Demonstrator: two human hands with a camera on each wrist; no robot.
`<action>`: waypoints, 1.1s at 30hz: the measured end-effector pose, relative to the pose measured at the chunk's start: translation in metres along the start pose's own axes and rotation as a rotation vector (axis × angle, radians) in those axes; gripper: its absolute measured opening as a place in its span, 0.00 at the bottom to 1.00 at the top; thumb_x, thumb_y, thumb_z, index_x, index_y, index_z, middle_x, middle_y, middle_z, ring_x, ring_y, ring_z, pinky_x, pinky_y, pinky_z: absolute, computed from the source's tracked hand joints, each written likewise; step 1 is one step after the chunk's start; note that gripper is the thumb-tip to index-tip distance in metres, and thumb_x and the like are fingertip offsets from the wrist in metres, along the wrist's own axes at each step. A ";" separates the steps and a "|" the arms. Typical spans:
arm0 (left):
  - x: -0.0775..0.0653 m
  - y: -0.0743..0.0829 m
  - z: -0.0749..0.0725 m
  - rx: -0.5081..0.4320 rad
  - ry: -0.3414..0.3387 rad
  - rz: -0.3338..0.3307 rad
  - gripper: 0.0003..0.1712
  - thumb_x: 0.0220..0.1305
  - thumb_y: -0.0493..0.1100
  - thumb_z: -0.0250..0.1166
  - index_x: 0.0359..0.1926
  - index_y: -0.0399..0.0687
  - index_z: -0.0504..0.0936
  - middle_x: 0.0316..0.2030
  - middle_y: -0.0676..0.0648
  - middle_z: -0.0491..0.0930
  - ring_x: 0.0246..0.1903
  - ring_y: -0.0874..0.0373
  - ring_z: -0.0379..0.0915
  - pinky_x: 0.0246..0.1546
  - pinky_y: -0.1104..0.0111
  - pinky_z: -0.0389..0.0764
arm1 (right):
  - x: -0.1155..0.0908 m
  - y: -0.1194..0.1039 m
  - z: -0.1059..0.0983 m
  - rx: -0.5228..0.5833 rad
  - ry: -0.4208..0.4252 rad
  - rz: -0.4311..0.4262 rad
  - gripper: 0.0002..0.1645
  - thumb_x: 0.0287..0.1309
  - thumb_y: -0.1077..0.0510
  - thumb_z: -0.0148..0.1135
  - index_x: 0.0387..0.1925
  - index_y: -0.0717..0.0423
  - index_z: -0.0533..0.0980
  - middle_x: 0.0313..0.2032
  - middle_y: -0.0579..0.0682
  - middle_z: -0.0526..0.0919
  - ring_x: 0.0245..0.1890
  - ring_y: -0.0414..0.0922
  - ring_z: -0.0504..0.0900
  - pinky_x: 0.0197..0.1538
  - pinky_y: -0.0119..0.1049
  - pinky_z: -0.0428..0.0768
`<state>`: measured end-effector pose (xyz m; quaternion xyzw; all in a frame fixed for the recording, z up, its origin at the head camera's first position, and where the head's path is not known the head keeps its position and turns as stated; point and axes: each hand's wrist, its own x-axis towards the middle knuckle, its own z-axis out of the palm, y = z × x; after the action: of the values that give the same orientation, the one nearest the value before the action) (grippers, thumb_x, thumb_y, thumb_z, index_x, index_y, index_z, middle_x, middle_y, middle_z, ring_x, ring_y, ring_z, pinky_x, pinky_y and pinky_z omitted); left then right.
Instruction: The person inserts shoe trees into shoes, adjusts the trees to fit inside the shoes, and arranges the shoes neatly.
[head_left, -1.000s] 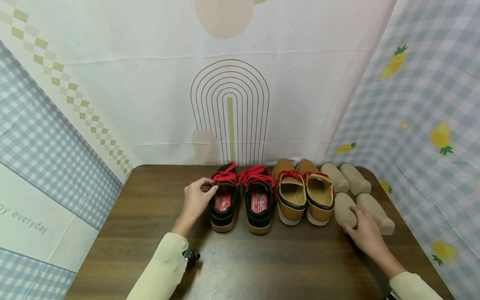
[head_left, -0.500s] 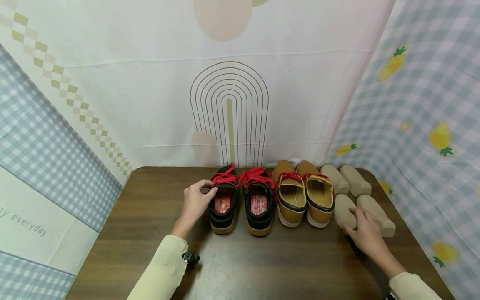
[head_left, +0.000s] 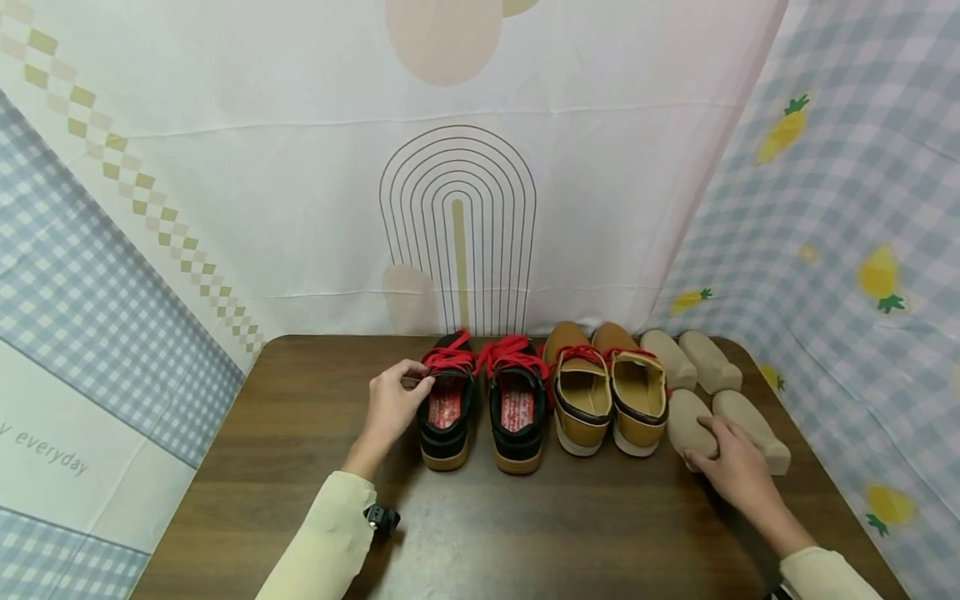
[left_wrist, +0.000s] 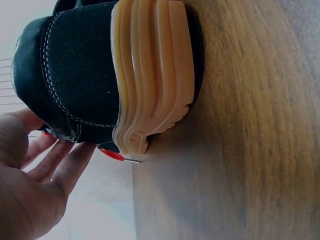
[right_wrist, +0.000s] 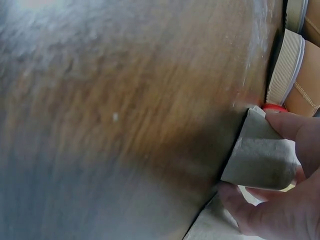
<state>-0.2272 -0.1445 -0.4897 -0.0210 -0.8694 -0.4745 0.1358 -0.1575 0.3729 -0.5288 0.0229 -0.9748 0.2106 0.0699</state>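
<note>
A black sneaker (head_left: 444, 446) with red laces and a gum sole stands on the wooden table, toe to the wall. My left hand (head_left: 393, 398) holds its left side near the tongue; in the left wrist view the thumb lies at the shoe's opening and the fingers along its side (left_wrist: 80, 75). Far to the right, my right hand (head_left: 738, 471) grips a beige foot-shaped shoe insert (head_left: 684, 417). Seen from the right wrist, thumb and fingers lie on opposite sides of the insert's blunt end (right_wrist: 260, 165).
The other black sneaker (head_left: 517, 450) stands beside the first. A pair of tan shoes (head_left: 583, 433) follows on its right, close to the inserts. More beige inserts (head_left: 708, 360) lie at the back right corner. Patterned cloth (head_left: 322, 183) hangs around the table (head_left: 487, 533).
Both hands keep their places on the black sneaker and the beige insert. Only the head view has tilted slightly upward.
</note>
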 end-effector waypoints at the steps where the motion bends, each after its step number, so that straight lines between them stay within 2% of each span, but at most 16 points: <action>1: 0.000 0.000 0.000 -0.001 0.000 0.001 0.06 0.64 0.40 0.73 0.41 0.45 0.87 0.39 0.43 0.89 0.39 0.48 0.88 0.38 0.59 0.87 | 0.000 0.000 0.000 -0.002 -0.002 0.002 0.38 0.60 0.57 0.72 0.66 0.71 0.69 0.64 0.79 0.68 0.61 0.77 0.67 0.57 0.73 0.67; 18: 0.001 -0.001 0.000 -0.019 -0.002 -0.004 0.06 0.64 0.41 0.73 0.41 0.46 0.87 0.39 0.44 0.89 0.38 0.50 0.88 0.39 0.61 0.87 | -0.002 -0.003 -0.004 -0.002 -0.007 0.026 0.39 0.59 0.57 0.73 0.66 0.70 0.70 0.66 0.81 0.65 0.63 0.79 0.66 0.59 0.75 0.66; 33: 0.002 -0.002 -0.001 -0.036 -0.012 -0.003 0.07 0.63 0.40 0.73 0.41 0.45 0.87 0.40 0.43 0.89 0.39 0.48 0.87 0.40 0.58 0.87 | -0.007 -0.002 -0.006 0.026 -0.011 0.014 0.39 0.58 0.59 0.71 0.68 0.69 0.68 0.68 0.78 0.65 0.64 0.78 0.65 0.58 0.74 0.66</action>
<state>-0.2297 -0.1468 -0.4904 -0.0251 -0.8617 -0.4900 0.1296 -0.1493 0.3734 -0.5234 0.0181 -0.9725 0.2238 0.0626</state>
